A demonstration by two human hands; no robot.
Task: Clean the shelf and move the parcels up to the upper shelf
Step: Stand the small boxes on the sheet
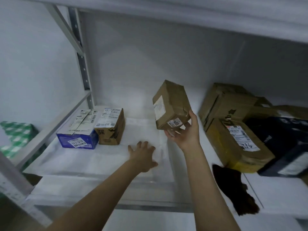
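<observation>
My right hand [185, 132] grips a small brown cardboard parcel [170, 104] from below and holds it tilted in the air above the white shelf [100, 160]. Resting flat on the shelf surface, my left hand [143, 155] has its fingers spread and holds nothing. At the left of the shelf stand a blue box [78, 135] with white labels and, touching it, a small brown labelled parcel [110, 127]. The underside of the upper shelf [200, 19] runs across the top of the view.
A stack of larger brown boxes [233, 130] and a dark navy box [286, 147] fill the shelf's right side. A dark brush or duster [233, 189] lies at the front right. A metal upright [81, 60] stands at left, with a green checked item [18, 137] beyond it.
</observation>
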